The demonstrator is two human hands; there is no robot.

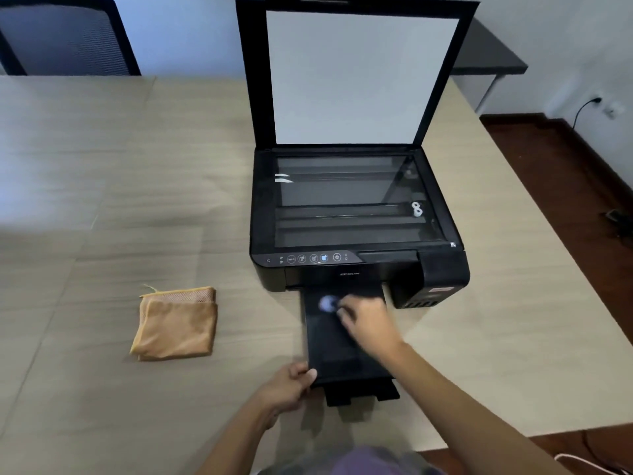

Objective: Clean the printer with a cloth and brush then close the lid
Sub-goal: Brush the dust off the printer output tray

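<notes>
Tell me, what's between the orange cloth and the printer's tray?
Nothing. In the head view, only bare table lies between the cloth and the tray. The left hand grips the tray's near corner, below that stretch.

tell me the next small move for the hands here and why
Probably sweep the brush in the right hand down the output tray toward its near end, while the left hand steadies the tray's front corner. The brush sits near the top of the tray, close to the printer, so most of the tray looks unswept. The lid stands open and the orange cloth lies unused.
</notes>
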